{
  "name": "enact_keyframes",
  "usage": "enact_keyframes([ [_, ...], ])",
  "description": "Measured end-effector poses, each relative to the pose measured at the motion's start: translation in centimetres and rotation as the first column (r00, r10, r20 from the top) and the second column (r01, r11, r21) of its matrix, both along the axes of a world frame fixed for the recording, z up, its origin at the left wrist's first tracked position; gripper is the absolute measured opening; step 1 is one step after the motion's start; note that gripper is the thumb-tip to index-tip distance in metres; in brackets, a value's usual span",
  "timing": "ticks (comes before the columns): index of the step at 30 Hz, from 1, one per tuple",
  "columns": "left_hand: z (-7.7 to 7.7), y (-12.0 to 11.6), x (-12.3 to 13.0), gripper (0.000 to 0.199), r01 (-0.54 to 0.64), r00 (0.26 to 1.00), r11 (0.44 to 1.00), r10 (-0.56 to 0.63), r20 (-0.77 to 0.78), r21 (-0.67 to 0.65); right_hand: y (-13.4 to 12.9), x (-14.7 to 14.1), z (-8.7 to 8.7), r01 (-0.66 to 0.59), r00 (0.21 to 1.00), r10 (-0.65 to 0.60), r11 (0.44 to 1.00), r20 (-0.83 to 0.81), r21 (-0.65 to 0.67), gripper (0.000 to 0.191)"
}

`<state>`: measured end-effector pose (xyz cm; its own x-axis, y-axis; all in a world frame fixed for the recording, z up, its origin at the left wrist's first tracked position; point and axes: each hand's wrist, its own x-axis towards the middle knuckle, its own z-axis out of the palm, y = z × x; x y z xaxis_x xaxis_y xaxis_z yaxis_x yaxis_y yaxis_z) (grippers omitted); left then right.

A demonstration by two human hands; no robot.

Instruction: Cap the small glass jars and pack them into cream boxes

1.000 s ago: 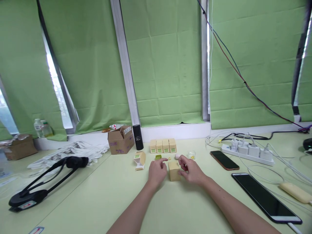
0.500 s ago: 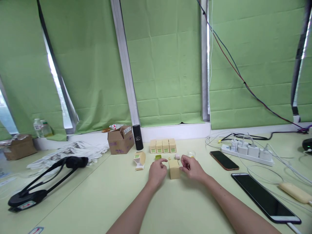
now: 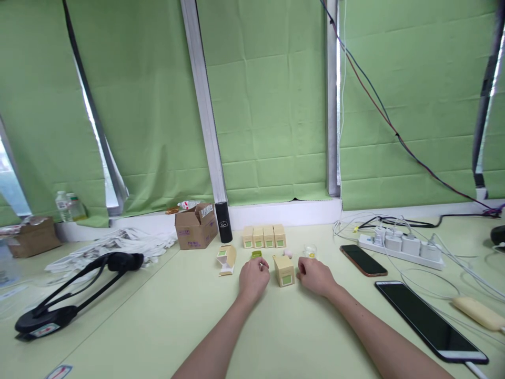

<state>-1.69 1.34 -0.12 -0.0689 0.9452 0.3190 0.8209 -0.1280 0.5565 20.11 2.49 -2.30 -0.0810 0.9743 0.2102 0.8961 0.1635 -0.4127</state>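
Note:
A small tan box (image 3: 284, 271) stands between my hands, a green-and-white label on its near face. To its left my left hand (image 3: 254, 276) rests on the table with its fingers curled, apart from the box. On the other side sits my right hand (image 3: 315, 275), closed and close to the box without visibly touching it. Behind them lie a green piece (image 3: 256, 254), a small pinkish item (image 3: 288, 253) and a clear round dish (image 3: 310, 251) with something yellow in it. Whether either hand holds anything is hidden.
Several tan boxes (image 3: 263, 237) stand in a row behind. An opened box (image 3: 226, 260) lies to the left, near a cardboard carton (image 3: 196, 227) and black cylinder (image 3: 223, 222). Two phones (image 3: 430, 321) (image 3: 363, 260) and a power strip (image 3: 400, 249) are at the right.
The small box has turned, so its labelled face now shows. My right hand has moved slightly right, away from it, and both hands' fingers have curled in.

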Motion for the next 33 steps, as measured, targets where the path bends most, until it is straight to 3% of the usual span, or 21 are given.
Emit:
enact_keyframes([
  [7, -0.2, 0.2, -0.1, 0.023, -0.028, 0.993, 0.999, 0.022, -0.115, -0.043, 0.2, 0.0, -0.4, -0.027, 1.000, 0.028, 0.999, 0.005, -0.039, 0.008],
  [13, -0.2, 0.2, 0.0, 0.024, -0.040, 0.976, 0.996, 0.023, -0.215, -0.077, 0.9, 1.0, -0.4, -0.098, 0.992, 0.090, 0.991, -0.090, -0.094, 0.013],
  [20, 0.2, -0.3, 0.2, 0.025, -0.030, 0.966, 0.998, 0.016, -0.258, -0.052, 1.4, 1.5, 1.0, -0.225, 0.948, 0.204, 0.973, -0.245, -0.059, 0.057],
  [23, 0.3, -0.4, 0.3, 0.024, -0.023, 0.965, 0.999, 0.011, -0.261, -0.043, 1.2, 0.5, 1.9, -0.291, 0.912, 0.278, 0.957, -0.302, 0.001, 0.065],
  [28, 0.2, -0.5, 0.4, 0.022, -0.014, 0.962, 0.999, 0.004, -0.273, -0.035, 1.1, -1.2, 3.6, -0.344, 0.935, 0.339, 0.938, -0.106, -0.033, 0.071],
  [33, 0.3, -0.8, 0.6, 0.025, 0.005, 0.957, 1.000, -0.009, -0.290, -0.014, 2.4, -1.7, 5.8, -0.377, 0.926, 0.378, 0.918, -0.018, -0.119, 0.058],
])
